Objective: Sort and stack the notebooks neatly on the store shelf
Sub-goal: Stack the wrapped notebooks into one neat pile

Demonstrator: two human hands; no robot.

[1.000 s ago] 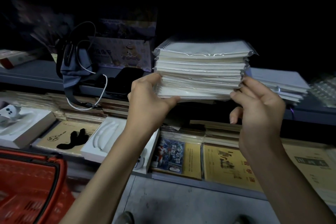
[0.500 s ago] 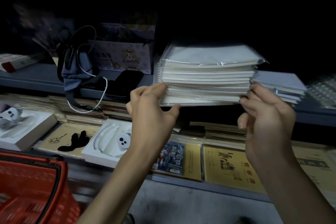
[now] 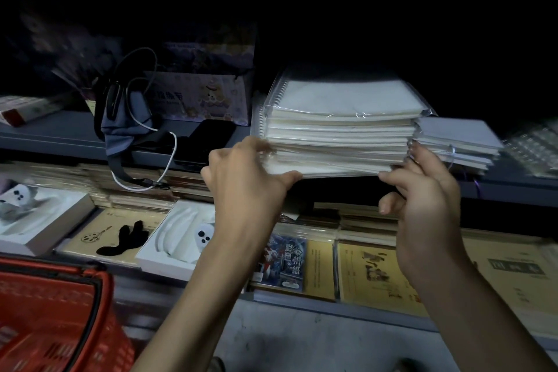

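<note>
At the lower left, nearest the camera, a red basket (image 3: 54, 311) is seen. Beyond it, a lower shelf (image 3: 302, 300) is covered with flat yellow books (image 3: 371, 275) and white moulded trays (image 3: 181, 238). Above these, a stack of notebooks (image 3: 341, 133) wrapped in clear plastic is held at the front edge of the upper shelf (image 3: 60, 136). Whether its underside rests on that shelf cannot be told. The stack's left end is gripped by the left hand (image 3: 244, 187), with the fingers (image 3: 256, 145) curled against the side and the thumb placed underneath. The lower right corner is pinched by the right hand (image 3: 422, 193). Just beside the stack, on the right, a smaller pile of notebooks (image 3: 459, 142) is laid on the shelf. Further left, a grey bag (image 3: 126, 127) with a white cable (image 3: 173, 154) is seen, and a cartoon-printed box (image 3: 205, 96) is set behind.
</note>
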